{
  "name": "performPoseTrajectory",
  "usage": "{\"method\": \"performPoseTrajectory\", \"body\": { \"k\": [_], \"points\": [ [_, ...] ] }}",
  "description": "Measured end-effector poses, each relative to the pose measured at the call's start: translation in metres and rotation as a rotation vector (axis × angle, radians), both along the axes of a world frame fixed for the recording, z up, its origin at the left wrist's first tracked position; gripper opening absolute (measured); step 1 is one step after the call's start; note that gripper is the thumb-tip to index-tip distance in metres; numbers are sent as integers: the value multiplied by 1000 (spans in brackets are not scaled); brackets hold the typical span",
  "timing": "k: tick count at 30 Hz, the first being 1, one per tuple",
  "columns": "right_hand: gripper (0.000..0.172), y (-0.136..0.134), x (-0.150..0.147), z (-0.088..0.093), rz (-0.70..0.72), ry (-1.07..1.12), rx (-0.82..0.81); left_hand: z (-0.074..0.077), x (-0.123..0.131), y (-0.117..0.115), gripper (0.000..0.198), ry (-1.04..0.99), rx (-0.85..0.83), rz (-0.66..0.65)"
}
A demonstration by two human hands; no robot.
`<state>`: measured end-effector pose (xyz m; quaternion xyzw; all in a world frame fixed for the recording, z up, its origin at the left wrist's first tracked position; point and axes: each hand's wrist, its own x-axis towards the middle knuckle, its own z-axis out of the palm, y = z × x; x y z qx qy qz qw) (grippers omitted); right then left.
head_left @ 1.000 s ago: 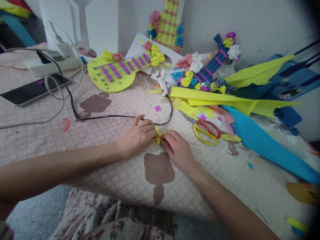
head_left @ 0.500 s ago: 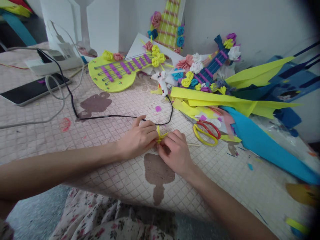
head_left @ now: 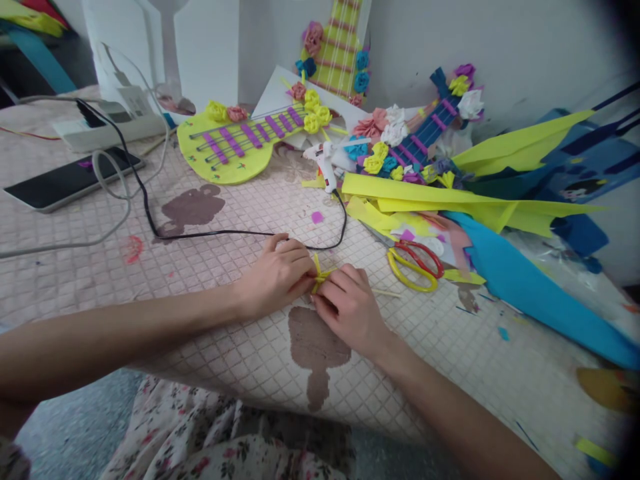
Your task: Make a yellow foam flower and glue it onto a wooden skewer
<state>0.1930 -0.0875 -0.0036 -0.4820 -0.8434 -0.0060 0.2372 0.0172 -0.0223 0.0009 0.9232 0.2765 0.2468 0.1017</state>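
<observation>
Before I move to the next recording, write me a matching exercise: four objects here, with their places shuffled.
Objects
1. white plastic glue gun
2. scissors with red and yellow handles
3. small bright-yellow papery piece
4. flat rectangular black-screened device

Places
A. to the right of the right hand
B. at far left, crossed by a pale grey cable
C. just right of the flat yellow guitar-shaped cutout
D. between the fingers of the left hand and right hand

Pairs: 1-C, 2-A, 3-D, 4-B

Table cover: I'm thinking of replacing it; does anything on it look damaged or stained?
Yes: a ragged brown patch near the right hand and another by the black cable break the grid of the cover, suggesting wear or stains.
</observation>
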Motion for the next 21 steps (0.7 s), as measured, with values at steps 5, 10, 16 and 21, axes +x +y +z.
{"method": "performPoseTrajectory", "body": {
  "k": [5,10,16,21],
  "points": [
    [11,4,10,1,-74,126,18,1,0,1,12,-7,-4,-7],
    [6,8,12,-3,-81,62,-25,0,-1,1,12,21,-8,-3],
    [8,8,13,-6,-79,43,-60,1,-1,0,14,60,-2,1],
    [13,9,13,-6,-70,-13,-75,1,-1,-1,11,57,44,23]
  ]
}}
